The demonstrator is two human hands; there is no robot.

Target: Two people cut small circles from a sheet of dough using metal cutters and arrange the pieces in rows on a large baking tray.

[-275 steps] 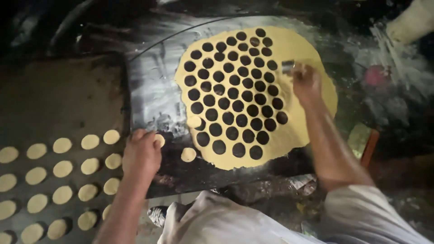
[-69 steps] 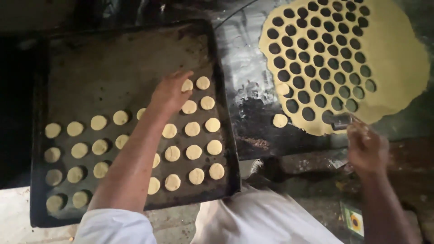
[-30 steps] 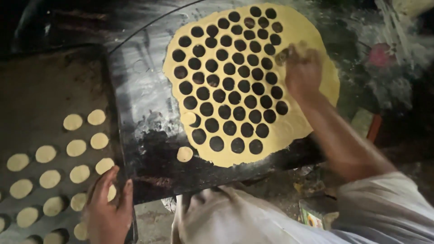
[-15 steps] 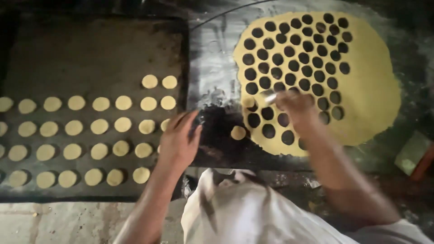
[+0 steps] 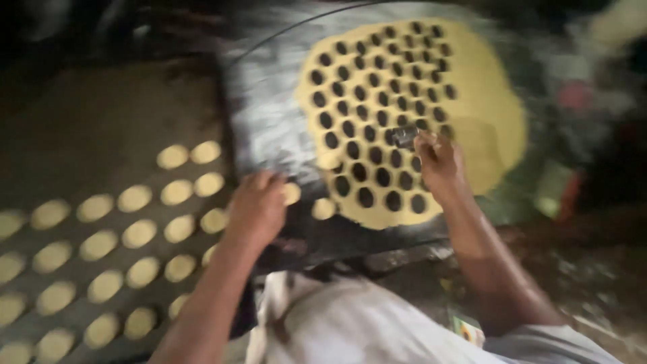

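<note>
I see the tray (image 5: 101,135) at the counter's left edge, mostly filled with rounds. The dough sheet (image 5: 485,87) on the board (image 5: 263,114) is mostly punched; its right side remains uncut. My left hand (image 5: 256,209) pinches a round (image 5: 291,193); my right hand (image 5: 438,162) grips the cutter (image 5: 405,137).

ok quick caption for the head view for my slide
Right hand presses a small round cutter into the hole-dotted dough sheet while the left hand touches a cut disc beside the tray.

One dough sheet (image 5: 485,101), two hands
</note>
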